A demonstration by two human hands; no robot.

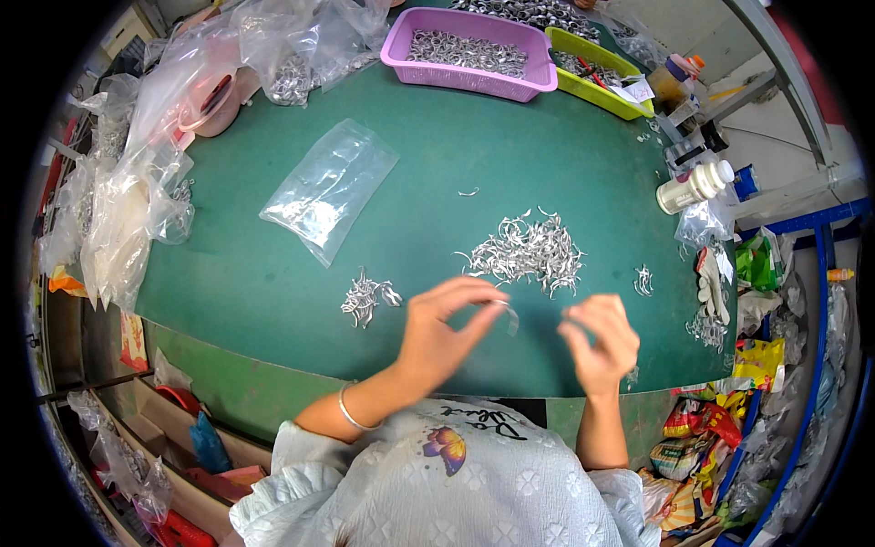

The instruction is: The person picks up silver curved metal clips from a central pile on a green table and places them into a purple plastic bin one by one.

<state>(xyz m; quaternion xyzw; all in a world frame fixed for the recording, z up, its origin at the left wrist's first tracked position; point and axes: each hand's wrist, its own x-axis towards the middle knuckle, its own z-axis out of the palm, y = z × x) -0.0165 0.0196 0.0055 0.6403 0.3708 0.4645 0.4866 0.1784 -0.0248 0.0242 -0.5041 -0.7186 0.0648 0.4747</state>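
Observation:
Over the near part of the green table, my left hand (453, 319) pinches a small curved silver metal piece (512, 319) between thumb and fingertips. To its right, my right hand (600, 343) is held with thumb and fingers drawn together. Motion blurs its tips, so anything between them is hidden. Just beyond both hands lies a large loose pile of curved metal pieces (533, 252). A smaller heap (366, 299) sits left of my left hand, and a few more pieces (643, 281) lie to the right. One single piece (468, 192) rests farther back.
A clear plastic bag (330, 187) lies flat at left centre. Along the back stand a purple basin (469, 80) and a yellow-green basin (629, 109) with metal parts. A pink bowl (211, 117) and plastic bags crowd the left. A white bottle (694, 187) and gloves (709, 283) edge the right.

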